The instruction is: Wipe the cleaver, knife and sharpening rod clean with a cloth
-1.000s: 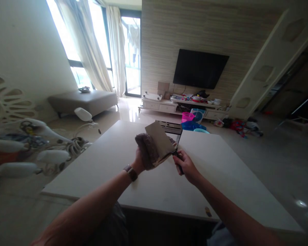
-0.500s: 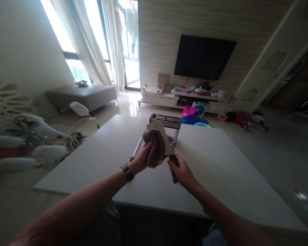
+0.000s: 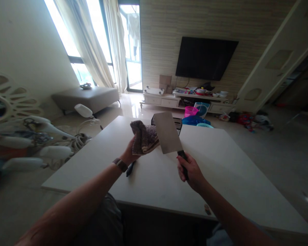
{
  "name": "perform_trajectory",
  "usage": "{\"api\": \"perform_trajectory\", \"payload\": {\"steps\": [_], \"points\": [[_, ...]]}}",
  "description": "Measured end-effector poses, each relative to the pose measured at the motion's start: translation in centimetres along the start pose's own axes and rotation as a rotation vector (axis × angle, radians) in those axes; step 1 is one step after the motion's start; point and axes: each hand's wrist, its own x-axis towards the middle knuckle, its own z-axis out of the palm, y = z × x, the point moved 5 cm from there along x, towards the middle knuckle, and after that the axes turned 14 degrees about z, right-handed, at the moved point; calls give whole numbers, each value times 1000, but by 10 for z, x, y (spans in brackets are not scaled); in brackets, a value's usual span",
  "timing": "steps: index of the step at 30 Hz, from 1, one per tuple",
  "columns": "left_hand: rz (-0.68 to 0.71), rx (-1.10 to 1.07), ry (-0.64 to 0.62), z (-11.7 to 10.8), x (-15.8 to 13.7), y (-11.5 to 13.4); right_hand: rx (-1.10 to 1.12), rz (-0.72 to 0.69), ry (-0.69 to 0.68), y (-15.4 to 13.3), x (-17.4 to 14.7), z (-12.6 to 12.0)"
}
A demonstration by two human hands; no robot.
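Note:
My right hand (image 3: 191,171) is wrapped round the black handle of a cleaver (image 3: 168,134), whose broad grey blade points up and away over the table. In my left hand (image 3: 130,152) is a folded brown towel (image 3: 143,138), held just left of the blade. Its right edge comes close to the blade; I cannot tell whether they touch. Beyond the blade stands a dark-topped knife block or rack (image 3: 179,123), partly hidden. A dark handle (image 3: 130,169) lies on the table below my left wrist, the rest of that item covered by hand and towel.
The white table (image 3: 231,171) spreads under both hands. A small brownish item (image 3: 207,209) lies at its near edge by my right forearm. Behind the table are a pink basket (image 3: 190,111) and a TV cabinet (image 3: 156,99). White lamp-like shades with cables (image 3: 56,150) stand at left.
The towel has come off the blade and moved left, opening out somewhat. The cleaver has swung up so its blade face shows fully, and my right hand shifted slightly right.

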Motion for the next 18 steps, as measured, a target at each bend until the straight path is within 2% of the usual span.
{"api": "perform_trajectory", "payload": {"steps": [4, 7, 11, 14, 18], "points": [[-45, 23, -49, -2, 0, -11, -69, -27, 63, 5, 0, 3], [-86, 33, -116, 1, -2, -28, -74, -1, 36, 12, -2, 12], [-87, 54, -73, -4, -4, -39, 56, 28, -34, 10, -8, 21], [-144, 57, -72, -8, -4, -43, 135, 17, -62, 3, -12, 21], [-164, 25, -109, -5, -3, -44, 39, -5, -11, 3, -10, 17]]}}
